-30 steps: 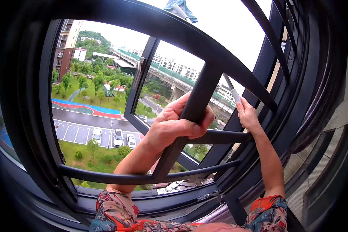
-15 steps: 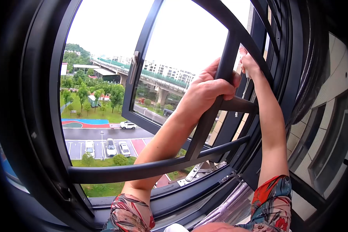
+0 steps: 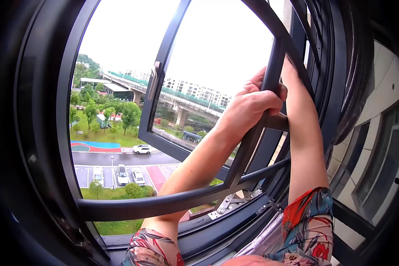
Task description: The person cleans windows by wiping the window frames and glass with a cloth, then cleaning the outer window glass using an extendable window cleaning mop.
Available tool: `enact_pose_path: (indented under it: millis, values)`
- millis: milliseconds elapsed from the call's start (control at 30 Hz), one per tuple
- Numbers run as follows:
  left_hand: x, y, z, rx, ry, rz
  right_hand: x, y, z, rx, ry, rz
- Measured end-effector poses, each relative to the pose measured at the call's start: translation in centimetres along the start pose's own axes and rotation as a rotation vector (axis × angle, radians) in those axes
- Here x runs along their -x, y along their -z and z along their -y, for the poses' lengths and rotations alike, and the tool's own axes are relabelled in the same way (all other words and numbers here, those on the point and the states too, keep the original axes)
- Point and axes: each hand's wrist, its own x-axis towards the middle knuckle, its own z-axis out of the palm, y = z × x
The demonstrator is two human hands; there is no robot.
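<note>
My left hand (image 3: pixel 259 99) is wrapped round the upright dark bar (image 3: pixel 272 75) of the window guard, its forearm passing behind the lower curved rail (image 3: pixel 155 205). My right arm stretches up at the right, and my right hand (image 3: pixel 288 64) is mostly hidden behind the dark guard frame, so its fingers and anything in them do not show. Beyond the bars the glazed window sash (image 3: pixel 164 57) stands swung outward, with a silver handle (image 3: pixel 154 80) on its edge.
A metal hinge (image 3: pixel 224 205) lies at the sill below the bars. Bundled pale curtain fabric (image 3: pixel 264 235) hangs at the lower right. Outside, far below, are parked cars (image 3: pixel 123 174), trees, a road and an elevated bridge (image 3: pixel 137 91).
The view has tilted up and shifted. My right hand has reached higher and gone behind the frame, and the white tool seen in it earlier is out of sight. My left hand still grips the bar.
</note>
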Motion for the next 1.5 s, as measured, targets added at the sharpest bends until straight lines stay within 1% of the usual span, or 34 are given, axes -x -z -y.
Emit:
enact_pose_path:
  millis: [133, 200, 333, 433, 533, 567, 633, 700, 733, 767, 833, 867, 967, 1167, 1233, 1333, 1400, 1500]
  values:
    - [-0.3, -0.1, -0.4, -0.04, 0.016, -0.005, -2.4, -1.2, 0.5, 0.101, 0.197, 0.076]
    - [-0.2, 0.1, -0.1, -0.062, -0.021, -0.001, -3.2, -2.1, 1.0, 0.141, 0.276, 0.109]
    - [-0.1, -0.3, -0.5, -0.095, -0.034, -0.028, -2.6, -2.7, -0.4, 0.165, 0.307, 0.121]
    - [-0.2, -0.4, -0.5, -0.115, -0.047, -0.017, -1.0, -2.1, -2.5, 0.139, 0.235, 0.087]
    - [-0.3, -0.3, -0.3, -0.082, -0.056, 0.0, 1.3, -0.4, -4.3, 0.153, 0.026, 0.04]
    - [-0.3, -0.2, -0.2, -0.069, -0.058, 0.01, 2.3, -0.1, -4.7, 0.069, -0.024, -0.002]
    - [-0.3, -0.2, -0.2, -0.081, -0.044, 0.006, 4.1, 1.1, -5.0, 0.055, -0.138, -0.047]
    - [-0.5, 0.1, -0.1, -0.081, -0.028, 0.013, 5.6, 1.8, -5.4, -0.058, -0.238, -0.073]
    - [-0.5, 0.1, -0.2, -0.09, -0.012, -0.013, 6.4, 2.0, -5.7, -0.062, -0.249, -0.14]
    - [-0.5, 0.0, -0.2, -0.086, -0.015, -0.017, 7.5, 2.6, -5.2, -0.046, -0.317, -0.12]
    - [-0.5, 0.0, 0.0, -0.085, -0.02, -0.024, 8.8, 3.1, -6.6, -0.044, -0.335, -0.064]
    - [-0.5, 0.2, 0.2, -0.05, -0.018, -0.013, 10.2, 3.9, -5.8, -0.067, -0.346, -0.011]
    - [-0.4, -0.2, 0.0, -0.053, -0.024, -0.039, 11.3, 4.7, -7.2, -0.099, -0.347, 0.099]
    - [-0.3, -0.3, -0.1, -0.057, -0.008, -0.038, 11.6, 3.2, -6.7, -0.138, -0.4, 0.127]
    - [-0.2, -0.4, -0.3, -0.085, -0.007, -0.042, 11.2, 2.7, -5.6, -0.142, -0.48, 0.187]
    - [-0.2, -0.3, -0.3, -0.142, -0.022, -0.039, 10.5, 1.9, -4.6, -0.285, -0.519, 0.35]
    - [-0.4, 0.3, 0.1, -0.166, -0.054, -0.011, 10.7, 2.3, -4.1, -0.276, -0.525, 0.466]
    - [-0.8, 0.5, 0.0, 0.093, 0.01, 0.082, 11.0, 2.5, -4.1, -0.283, -0.501, 0.671]
